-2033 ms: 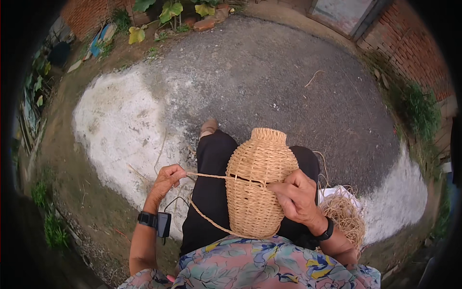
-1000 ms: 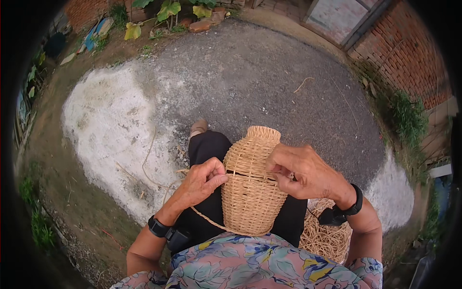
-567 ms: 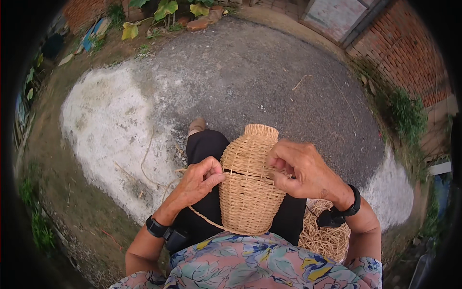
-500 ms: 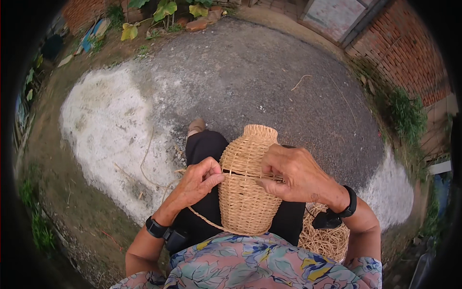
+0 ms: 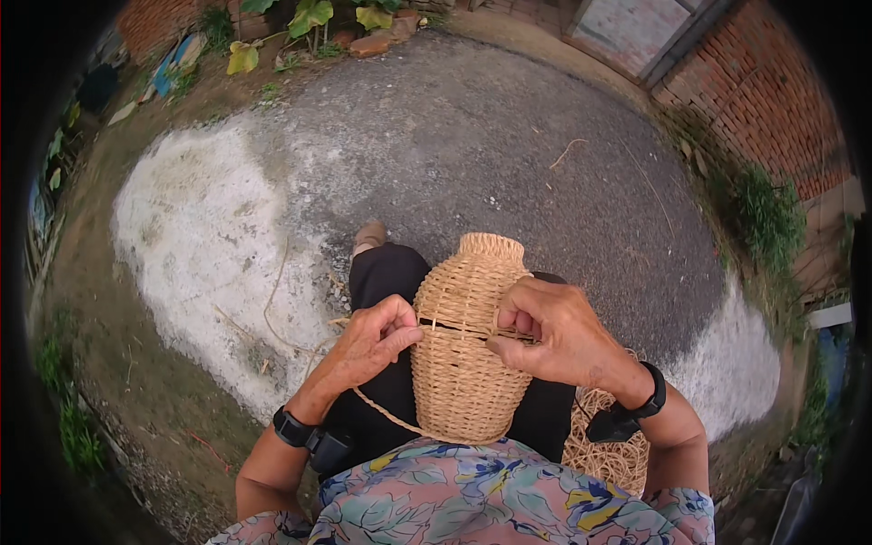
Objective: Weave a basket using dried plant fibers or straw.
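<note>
A vase-shaped basket of tan twisted straw cord lies on my lap between my knees, its narrow neck pointing away from me. A dark slit crosses its middle, bridged by a few upright strands. At the slit's left end my left hand is closed in a pinch of thumb and forefinger; whatever is between the tips is too small to make out. On the opposite side my right hand pinches a strand of cord along the slit, fingers curled. A length of straw cord runs from under my left wrist along the basket's near end.
Beside my right thigh lies a heap of loose straw cord. Loose strands trail over the pale patch of ground on the left. Farther off are leafy plants, a brick wall and a door panel.
My right hand has shifted slightly, its fingers lifting a little off the basket, and the forearm has drawn inward. The left hand and the basket stay nearly still.
</note>
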Demonstrator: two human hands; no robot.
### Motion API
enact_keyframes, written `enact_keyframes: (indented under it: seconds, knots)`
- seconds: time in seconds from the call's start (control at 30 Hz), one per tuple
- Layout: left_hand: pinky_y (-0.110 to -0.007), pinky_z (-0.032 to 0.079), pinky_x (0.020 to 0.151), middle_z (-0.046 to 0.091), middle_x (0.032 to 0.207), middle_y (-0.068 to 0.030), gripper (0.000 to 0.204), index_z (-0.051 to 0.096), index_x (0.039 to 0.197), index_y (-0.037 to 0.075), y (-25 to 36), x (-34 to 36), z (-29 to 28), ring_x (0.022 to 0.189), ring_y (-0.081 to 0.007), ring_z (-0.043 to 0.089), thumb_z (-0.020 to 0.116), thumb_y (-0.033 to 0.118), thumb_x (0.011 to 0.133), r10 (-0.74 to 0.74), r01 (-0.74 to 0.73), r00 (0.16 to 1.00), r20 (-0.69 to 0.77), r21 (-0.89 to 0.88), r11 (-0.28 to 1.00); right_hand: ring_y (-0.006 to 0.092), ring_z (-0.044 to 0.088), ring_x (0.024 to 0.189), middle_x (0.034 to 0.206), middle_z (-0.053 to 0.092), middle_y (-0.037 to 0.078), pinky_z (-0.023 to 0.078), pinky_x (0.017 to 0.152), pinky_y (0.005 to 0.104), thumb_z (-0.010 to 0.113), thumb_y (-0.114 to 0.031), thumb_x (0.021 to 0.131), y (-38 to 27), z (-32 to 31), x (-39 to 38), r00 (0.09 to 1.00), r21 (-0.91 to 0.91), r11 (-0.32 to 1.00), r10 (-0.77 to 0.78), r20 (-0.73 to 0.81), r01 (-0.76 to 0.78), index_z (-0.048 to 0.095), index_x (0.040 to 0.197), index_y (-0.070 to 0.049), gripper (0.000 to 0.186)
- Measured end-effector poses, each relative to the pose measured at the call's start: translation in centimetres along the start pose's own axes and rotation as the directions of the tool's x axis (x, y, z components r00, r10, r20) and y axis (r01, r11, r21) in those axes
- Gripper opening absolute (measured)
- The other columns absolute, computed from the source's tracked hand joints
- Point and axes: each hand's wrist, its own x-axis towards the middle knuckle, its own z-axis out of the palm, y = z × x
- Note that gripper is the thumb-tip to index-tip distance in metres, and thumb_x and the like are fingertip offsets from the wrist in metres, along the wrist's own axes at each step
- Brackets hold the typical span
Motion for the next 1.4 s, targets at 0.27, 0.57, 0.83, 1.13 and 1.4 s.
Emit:
enact_keyframes:
  seconds: [0.27,0.57,0.83,1.13,1.4]
  knots:
    - [-0.024,0.042,0.053,0.053,0.073,0.0014,0.025,0.052,0.090,0.006,0.0,0.0,0.0,0.060,-0.0064,0.051,0.064,0.027,0.095,-0.015,0.015,1.000,0.001,-0.030,0.999,0.0248,0.063,0.063,0.073,0.061,0.011,0.047,0.055,0.0360,0.067,-0.006,0.084,0.9,0.2,-0.4,0.999,0.165,0.986,-0.028,0.042,0.020,0.059,0.083,-0.003,0.009]
    - [-0.023,0.042,0.054,0.052,0.073,0.0017,0.026,0.052,0.090,0.005,0.0,0.2,-0.1,0.060,-0.0062,0.050,0.064,0.028,0.095,-0.052,0.052,0.998,0.023,-0.040,0.998,0.0165,0.061,0.066,0.075,0.061,0.008,0.046,0.058,0.0298,0.065,-0.005,0.089,1.8,0.0,-1.1,0.979,0.419,0.888,0.137,0.150,-0.188,0.060,0.088,0.000,0.007]
    - [-0.023,0.043,0.054,0.055,0.075,0.0005,0.022,0.053,0.090,0.004,-0.2,0.0,0.0,0.061,-0.0067,0.052,0.064,0.023,0.094,-0.051,0.051,0.999,-0.002,-0.039,0.998,0.0200,0.060,0.069,0.077,0.059,0.007,0.047,0.062,0.0328,0.064,-0.007,0.089,0.8,-1.8,1.4,0.985,0.307,0.945,-0.144,0.090,0.110,0.062,0.100,-0.003,0.012]
    - [-0.025,0.043,0.053,0.055,0.071,-0.0001,0.020,0.053,0.089,0.004,-0.2,0.0,0.2,0.059,-0.0073,0.051,0.064,0.019,0.093,-0.051,0.049,0.998,-0.027,-0.060,0.997,0.0343,0.062,0.082,0.087,0.058,0.012,0.047,0.070,0.0436,0.066,-0.013,0.084,0.9,-1.3,1.5,0.918,0.081,0.972,-0.236,0.320,0.221,0.058,0.096,-0.004,0.017]
    - [-0.025,0.043,0.055,0.055,0.071,0.0000,0.021,0.054,0.089,0.004,0.1,0.0,0.1,0.060,-0.0078,0.052,0.065,0.021,0.093,-0.074,0.073,0.997,-0.013,-0.045,0.996,0.0377,0.062,0.083,0.085,0.058,0.017,0.050,0.069,0.0444,0.063,-0.008,0.081,-0.2,-1.3,1.3,0.918,-0.153,0.937,-0.258,0.303,0.314,0.054,0.088,0.001,0.015]
